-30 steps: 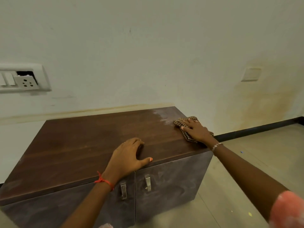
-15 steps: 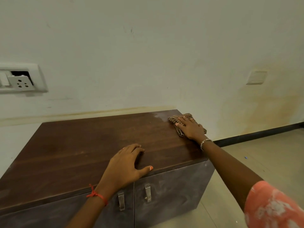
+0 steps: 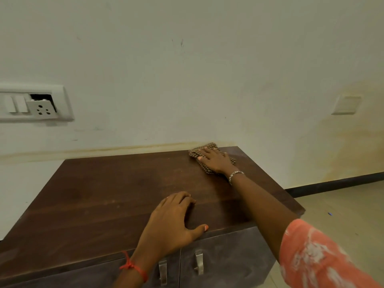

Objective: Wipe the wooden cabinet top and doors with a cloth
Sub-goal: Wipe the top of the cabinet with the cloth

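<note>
On the brown cabinet top [image 3: 116, 194], our right hand [image 3: 215, 161] pressed flat on the cloth [image 3: 212, 146] at the far right corner, our left hand [image 3: 170, 221] rested loose near the front, and we guessed the next wipe should sweep left, then the doors [image 3: 226, 256].

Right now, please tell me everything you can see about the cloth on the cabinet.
The cloth is small and brown, with a fine checked weave, and looks like soft woven fabric. It lies crumpled on the wooden cabinet top, at the far right corner, close to the wall. The right hand presses on it with spread fingers and covers its middle; only its edges show.
</note>
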